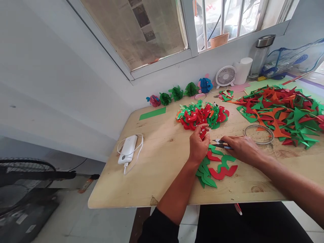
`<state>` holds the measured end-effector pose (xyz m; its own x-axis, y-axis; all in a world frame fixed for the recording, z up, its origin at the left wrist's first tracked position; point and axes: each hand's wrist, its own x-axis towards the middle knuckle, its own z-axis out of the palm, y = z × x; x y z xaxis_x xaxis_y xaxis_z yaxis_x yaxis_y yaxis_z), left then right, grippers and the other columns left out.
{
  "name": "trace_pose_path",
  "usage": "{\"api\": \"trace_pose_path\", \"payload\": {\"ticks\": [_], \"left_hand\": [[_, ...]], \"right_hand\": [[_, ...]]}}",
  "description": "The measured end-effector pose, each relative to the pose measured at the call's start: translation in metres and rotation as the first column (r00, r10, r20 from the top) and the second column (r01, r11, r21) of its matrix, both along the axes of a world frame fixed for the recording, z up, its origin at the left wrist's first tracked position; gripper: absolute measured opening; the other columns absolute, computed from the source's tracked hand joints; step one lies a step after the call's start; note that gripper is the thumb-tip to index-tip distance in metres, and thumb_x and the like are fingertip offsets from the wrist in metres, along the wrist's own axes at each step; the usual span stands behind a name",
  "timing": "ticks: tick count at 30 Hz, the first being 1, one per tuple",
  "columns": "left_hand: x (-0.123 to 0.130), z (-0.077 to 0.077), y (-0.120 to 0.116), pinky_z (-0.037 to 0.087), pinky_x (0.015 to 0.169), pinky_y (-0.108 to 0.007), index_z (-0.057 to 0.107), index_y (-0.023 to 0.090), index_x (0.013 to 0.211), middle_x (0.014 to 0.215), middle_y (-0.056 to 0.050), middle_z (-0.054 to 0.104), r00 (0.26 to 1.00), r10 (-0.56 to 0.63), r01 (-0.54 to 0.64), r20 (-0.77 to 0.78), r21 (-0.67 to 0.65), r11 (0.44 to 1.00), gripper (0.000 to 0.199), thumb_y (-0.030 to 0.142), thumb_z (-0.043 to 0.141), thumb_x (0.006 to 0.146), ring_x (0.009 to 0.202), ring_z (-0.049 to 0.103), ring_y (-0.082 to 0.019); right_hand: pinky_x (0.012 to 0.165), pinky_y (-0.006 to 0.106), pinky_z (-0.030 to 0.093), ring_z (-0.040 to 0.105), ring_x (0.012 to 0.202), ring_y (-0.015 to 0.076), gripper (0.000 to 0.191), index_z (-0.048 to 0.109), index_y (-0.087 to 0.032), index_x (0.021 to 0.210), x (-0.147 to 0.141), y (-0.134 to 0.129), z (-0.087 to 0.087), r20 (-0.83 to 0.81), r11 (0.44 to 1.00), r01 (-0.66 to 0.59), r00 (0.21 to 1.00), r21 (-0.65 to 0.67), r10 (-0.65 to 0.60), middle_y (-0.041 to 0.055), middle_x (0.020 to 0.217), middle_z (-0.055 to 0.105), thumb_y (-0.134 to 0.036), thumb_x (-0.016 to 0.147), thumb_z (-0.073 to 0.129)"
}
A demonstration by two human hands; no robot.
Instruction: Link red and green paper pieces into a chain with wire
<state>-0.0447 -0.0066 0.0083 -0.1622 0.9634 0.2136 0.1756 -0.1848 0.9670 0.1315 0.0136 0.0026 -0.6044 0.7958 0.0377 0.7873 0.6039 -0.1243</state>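
Observation:
My left hand [198,145] pinches a small red paper cutout [203,132] with white patches on it. Across from it, my right hand [244,149] grips a pair of snips [221,146], whose dark pointed blades are parted and aim left at my left fingers. On the table below lie green paper cutouts [206,175], a wavy red cutout [222,172] and a curved green one [226,162]. Just beyond my left hand is a heap of red and green cutouts [196,115], many bearing white patches.
Red, orange and green paper scraps [286,111] pile up at the right, beside a tape ring [270,139]. A white power bank [128,149] with its cable lies left. Paper honeycomb figures [177,92], a small fan [225,76] and a glass bottle [260,57] line the wall.

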Motion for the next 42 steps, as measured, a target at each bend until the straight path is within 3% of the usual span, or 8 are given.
{"api": "trace_pose_path", "payload": {"ticks": [10,20,31,38,42], "left_hand": [[0.0009,-0.0023,0.0019,0.051,0.063,-0.019,0.058,0.019,0.105,0.094,-0.003,0.06,0.999,-0.053,0.053,-0.004,0.033,0.998,0.035,0.005,0.05,0.074,0.065,0.06,-0.007],[0.0031,-0.0074,0.0018,0.051,0.071,-0.024,0.059,0.019,0.11,0.097,-0.005,0.062,0.98,-0.182,0.181,-0.078,-0.012,0.983,0.043,0.003,0.051,0.071,0.073,0.061,-0.01],[0.0038,-0.0079,0.0014,0.049,0.067,-0.021,0.058,0.019,0.113,0.1,-0.007,0.061,0.964,-0.255,0.255,-0.074,-0.013,0.967,0.045,0.004,0.052,0.071,0.073,0.059,-0.009],[0.0032,-0.009,0.0003,0.049,0.071,-0.023,0.058,0.023,0.115,0.107,-0.006,0.06,0.951,-0.267,0.275,-0.157,0.029,0.961,0.048,0.003,0.051,0.071,0.082,0.059,-0.013],[0.0027,-0.0084,0.0007,0.049,0.071,-0.023,0.059,0.023,0.114,0.104,-0.006,0.06,0.968,-0.205,0.212,-0.145,0.036,0.977,0.047,0.005,0.053,0.072,0.08,0.058,-0.012]], "right_hand": [[0.048,0.025,0.019,0.065,0.065,0.0177,0.01,0.057,-0.022,0.089,-0.0029,-0.0027,0.0022,0.029,0.998,-0.054,0.998,-0.011,0.054,0.0016,0.077,0.071,-0.027,0.084,0.049],[0.048,0.025,0.019,0.064,0.062,0.0168,0.01,0.056,-0.022,0.088,-0.0016,-0.0028,-0.0049,0.038,0.995,-0.099,0.994,0.026,0.098,0.0016,0.076,0.07,-0.024,0.083,0.048],[0.048,0.024,0.022,0.062,0.059,0.0141,0.011,0.056,-0.022,0.089,-0.0006,-0.0026,-0.0038,-0.028,0.992,-0.123,0.992,0.022,0.124,0.0013,0.08,0.07,-0.021,0.08,0.05],[0.048,0.025,0.02,0.062,0.058,0.0158,0.011,0.055,-0.021,0.088,-0.0011,-0.0027,-0.0024,0.007,0.991,-0.13,0.992,0.036,0.13,0.0031,0.076,0.07,-0.023,0.082,0.047],[0.048,0.025,0.02,0.063,0.059,0.0156,0.012,0.056,-0.021,0.089,-0.0015,-0.003,-0.0017,0.015,0.992,-0.126,0.992,0.021,0.126,0.0028,0.078,0.07,-0.022,0.082,0.046]]}}
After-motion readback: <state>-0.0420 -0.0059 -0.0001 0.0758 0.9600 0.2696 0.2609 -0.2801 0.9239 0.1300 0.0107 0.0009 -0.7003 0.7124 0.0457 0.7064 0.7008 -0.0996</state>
